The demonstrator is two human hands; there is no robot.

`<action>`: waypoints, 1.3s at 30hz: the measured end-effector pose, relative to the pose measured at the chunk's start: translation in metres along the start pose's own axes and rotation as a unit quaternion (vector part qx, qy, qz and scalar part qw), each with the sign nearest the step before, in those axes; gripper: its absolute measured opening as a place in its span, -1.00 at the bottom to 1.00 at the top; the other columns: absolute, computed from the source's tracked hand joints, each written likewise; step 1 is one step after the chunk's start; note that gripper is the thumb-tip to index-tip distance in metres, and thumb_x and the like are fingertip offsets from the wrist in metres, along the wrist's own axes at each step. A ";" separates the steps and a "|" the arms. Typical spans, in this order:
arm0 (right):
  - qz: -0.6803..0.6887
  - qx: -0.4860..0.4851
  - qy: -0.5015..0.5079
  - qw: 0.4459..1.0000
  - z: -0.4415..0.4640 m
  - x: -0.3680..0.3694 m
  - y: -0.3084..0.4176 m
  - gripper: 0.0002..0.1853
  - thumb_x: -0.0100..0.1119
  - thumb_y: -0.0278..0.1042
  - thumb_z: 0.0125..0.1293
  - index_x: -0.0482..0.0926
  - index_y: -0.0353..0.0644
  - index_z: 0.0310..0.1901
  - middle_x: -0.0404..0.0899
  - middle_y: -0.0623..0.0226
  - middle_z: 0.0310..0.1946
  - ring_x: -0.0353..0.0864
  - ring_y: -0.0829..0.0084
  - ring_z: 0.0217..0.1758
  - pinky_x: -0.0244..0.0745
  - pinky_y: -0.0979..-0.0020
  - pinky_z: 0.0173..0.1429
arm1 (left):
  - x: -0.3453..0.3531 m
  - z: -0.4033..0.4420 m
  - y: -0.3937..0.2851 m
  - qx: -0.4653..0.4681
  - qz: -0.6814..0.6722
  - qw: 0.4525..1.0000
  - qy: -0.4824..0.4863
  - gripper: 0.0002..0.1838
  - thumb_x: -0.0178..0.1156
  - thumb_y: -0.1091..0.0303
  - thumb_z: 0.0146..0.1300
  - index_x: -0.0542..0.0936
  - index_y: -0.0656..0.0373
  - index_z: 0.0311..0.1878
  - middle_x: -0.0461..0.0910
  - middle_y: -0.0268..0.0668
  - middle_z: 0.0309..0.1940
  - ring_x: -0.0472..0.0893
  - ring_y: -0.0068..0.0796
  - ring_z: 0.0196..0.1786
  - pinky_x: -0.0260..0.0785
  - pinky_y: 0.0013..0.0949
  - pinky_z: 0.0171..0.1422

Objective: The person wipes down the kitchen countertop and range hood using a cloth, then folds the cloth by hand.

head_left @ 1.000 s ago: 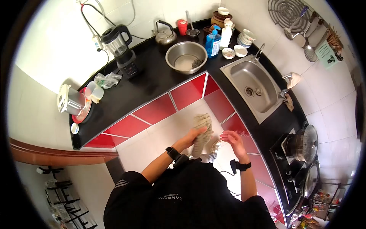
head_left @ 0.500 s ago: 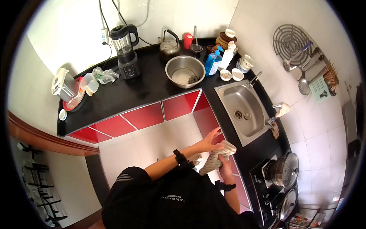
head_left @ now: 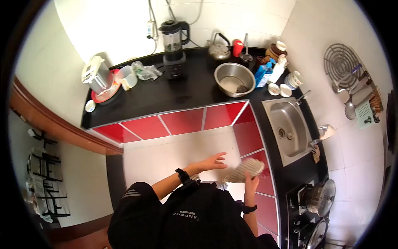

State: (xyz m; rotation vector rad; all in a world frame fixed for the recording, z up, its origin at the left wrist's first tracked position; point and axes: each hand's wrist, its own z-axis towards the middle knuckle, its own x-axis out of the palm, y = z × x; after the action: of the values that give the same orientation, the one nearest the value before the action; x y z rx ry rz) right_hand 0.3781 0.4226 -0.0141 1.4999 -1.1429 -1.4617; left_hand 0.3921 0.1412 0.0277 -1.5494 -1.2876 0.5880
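Note:
A beige, striped oven mitt [head_left: 241, 171] with a rounded end hangs in front of my body, near the red cabinet doors. My right hand [head_left: 251, 182] grips its lower side, with the fingers partly hidden behind the cloth. To the left of the mitt, my left hand [head_left: 212, 162] is stretched out above the floor. Its fingers are apart and it touches nothing.
The black counter [head_left: 137, 99] bends around a steel sink [head_left: 286, 128]. On it stand a steel basin [head_left: 235, 79], a blender [head_left: 174, 54], a kettle [head_left: 219, 52] and a blue soap bottle [head_left: 263, 75]. Lidded pots [head_left: 319, 197] sit on the stove at right.
My left hand has let go of the oven mitt and moved left, away from it. The mitt stays in my right hand and now lies more spread out. The whole view has shifted.

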 end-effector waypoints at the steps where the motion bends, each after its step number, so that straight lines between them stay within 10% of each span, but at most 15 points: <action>1: -0.002 0.003 0.132 0.991 -0.011 0.013 0.040 -0.61 0.34 -0.26 0.35 0.56 -0.39 0.06 0.68 0.23 -0.17 0.61 0.48 -0.22 0.55 0.37 -0.08 | 0.002 -0.012 0.000 0.011 0.001 1.000 -0.003 -0.08 0.31 0.04 0.37 -0.01 -0.01 0.63 0.16 -0.01 0.51 0.35 -0.15 0.47 0.19 -0.13 0.54; 3: 0.115 0.018 0.378 0.918 -0.028 0.038 0.080 -0.63 0.30 -0.34 0.38 0.55 -0.34 0.13 0.66 0.30 -0.16 0.60 0.55 -0.15 0.54 0.42 -0.02 | -0.002 -0.036 0.006 0.073 -0.033 0.997 -0.005 -0.16 0.35 0.08 0.33 0.17 0.11 0.55 0.32 -0.06 0.42 0.42 -0.27 0.40 0.29 -0.19 0.48; 10: 0.163 -0.002 0.452 0.877 -0.061 0.121 0.091 -0.63 0.28 -0.41 0.37 0.57 -0.25 0.18 0.70 0.28 -0.04 0.67 0.49 0.01 0.53 0.41 0.18 | -0.031 -0.128 0.041 0.017 -0.257 0.947 -0.192 -0.54 0.25 0.21 0.42 0.47 0.22 0.28 0.63 -0.20 0.12 0.62 -0.37 0.16 0.46 -0.26 0.29; 14: 0.021 -0.025 0.507 0.861 -0.078 0.147 0.104 -0.60 0.28 -0.38 0.37 0.56 -0.19 0.22 0.70 0.28 -0.03 0.66 0.43 0.07 0.51 0.38 0.23 | -0.036 -0.196 0.055 0.024 -0.429 0.828 -0.360 -0.62 0.26 0.13 0.34 0.55 0.19 0.08 0.62 -0.31 -0.27 0.63 -0.43 -0.19 0.55 -0.31 -0.01; 16: 0.033 -0.016 0.580 0.813 -0.078 0.150 0.114 -0.57 0.27 -0.37 0.37 0.53 -0.18 0.26 0.68 0.24 0.02 0.64 0.40 0.12 0.50 0.36 0.26 | -0.063 -0.237 0.103 0.221 -0.581 0.781 -0.055 -0.59 0.07 -0.05 0.36 0.48 0.16 -0.30 0.41 -0.36 -0.60 0.38 -0.47 -0.62 0.29 -0.35 -0.44; 18: 0.107 0.050 0.667 0.736 -0.078 0.153 0.131 -0.55 0.25 -0.35 0.39 0.50 -0.20 0.29 0.66 0.20 0.06 0.62 0.35 0.17 0.49 0.33 0.29 | -0.050 -0.284 0.084 0.272 -0.534 0.791 -0.124 -0.58 0.03 -0.05 0.29 0.40 0.12 -0.48 0.24 -0.40 -0.74 0.22 -0.50 -0.72 0.10 -0.41 -0.51; 25: 0.464 0.290 0.647 0.531 -0.065 0.194 0.147 -0.29 0.06 0.16 0.40 0.41 -0.39 0.27 0.53 -0.07 0.19 0.56 0.19 0.20 0.38 0.10 0.36 | -0.028 -0.344 0.065 0.428 -0.548 0.667 -0.268 -0.57 0.00 -0.03 0.26 0.31 0.06 -0.59 0.17 -0.46 -0.80 0.16 -0.56 -0.76 0.07 -0.43 -0.54; 29: 0.354 0.182 0.780 0.483 -0.054 0.206 0.175 -0.21 0.04 0.26 0.35 0.33 -0.26 0.38 0.42 -0.07 0.32 0.47 0.10 0.31 0.33 0.01 0.41 | -0.003 -0.354 0.062 0.451 -0.533 0.637 -0.327 -0.59 0.02 -0.02 0.25 0.34 0.07 -0.57 0.16 -0.46 -0.81 0.14 -0.56 -0.77 0.07 -0.42 -0.56; 34: 0.405 0.204 0.685 0.571 -0.079 0.199 0.230 -0.10 0.10 0.25 0.35 0.04 -0.05 0.57 0.15 0.03 0.51 0.12 0.04 0.58 0.06 -0.23 0.55 | 0.015 -0.367 0.046 0.412 -0.579 0.607 -0.355 -0.65 0.07 -0.02 0.24 0.42 0.04 -0.50 0.37 -0.39 -0.63 0.34 -0.48 -0.60 0.18 -0.39 -0.48; 36: 0.419 0.230 0.652 0.589 -0.081 0.202 0.223 -0.13 0.10 0.21 0.35 0.08 -0.03 0.56 0.17 0.06 0.46 0.08 0.07 0.59 -0.01 -0.20 0.59 | 0.047 -0.362 0.012 0.254 -0.160 0.688 -0.660 -0.70 0.34 0.07 0.08 0.62 0.06 -0.25 0.55 -0.32 -0.44 0.57 -0.28 -0.40 0.42 -0.19 -0.29; 38: 0.378 0.241 0.607 0.656 -0.094 0.201 0.210 -0.20 0.12 0.15 0.35 0.17 -0.05 0.51 0.19 0.09 0.42 0.09 0.09 0.56 0.02 -0.14 0.58 | 0.062 -0.393 -0.017 0.198 0.429 0.701 -0.534 -0.69 0.42 0.23 -0.03 0.59 0.07 -0.23 0.58 -0.31 -0.46 0.60 -0.20 -0.41 0.41 -0.19 -0.31; 39: 0.362 0.250 0.604 0.664 -0.100 0.205 0.200 -0.22 0.12 0.14 0.35 0.19 -0.06 0.50 0.19 0.09 0.41 0.11 0.09 0.55 0.04 -0.13 0.57 | 0.074 -0.396 -0.019 0.223 0.443 0.688 -0.529 -0.69 0.42 0.24 -0.05 0.59 0.07 -0.23 0.58 -0.31 -0.46 0.60 -0.18 -0.40 0.41 -0.19 -0.31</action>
State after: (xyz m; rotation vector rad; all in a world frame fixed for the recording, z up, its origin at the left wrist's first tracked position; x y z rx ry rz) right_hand 0.4481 0.1560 0.1123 1.5536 -0.9999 0.5156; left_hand 0.7404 0.0580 0.2134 -1.2926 -0.8635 2.5057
